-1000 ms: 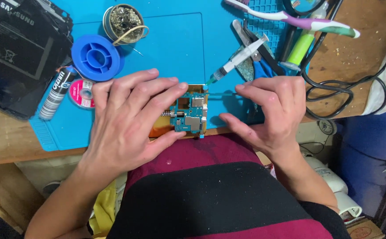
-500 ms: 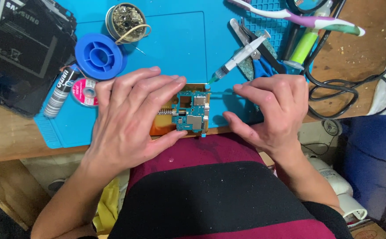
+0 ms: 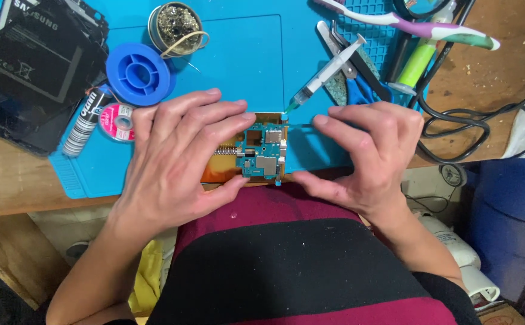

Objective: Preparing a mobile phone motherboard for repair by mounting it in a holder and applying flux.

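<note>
A small blue-green circuit board point(image 3: 263, 150) lies on an amber holder point(image 3: 217, 167) at the near edge of the blue work mat point(image 3: 244, 66). My left hand point(image 3: 175, 159) lies flat over the holder's left part. Its fingertips touch the board's left side and its thumb is hooked under the near edge. My right hand point(image 3: 368, 156) is to the right of the board, thumb at the board's lower right corner. Its index finger pinches a thin metal tool point(image 3: 301, 125) that reaches the board's upper right corner.
A syringe point(image 3: 328, 72) lies just behind the board, tip toward it. Farther back are a blue spool point(image 3: 138, 73), a tin of brass wool point(image 3: 175, 27), a toothbrush point(image 3: 407, 24), blue-handled pliers point(image 3: 359, 90) and a green pen point(image 3: 417, 60). A dark phone panel point(image 3: 34, 66) lies left, black cables point(image 3: 473, 120) right.
Both hands stay on the board almost unmoved. The view has shifted slightly.
</note>
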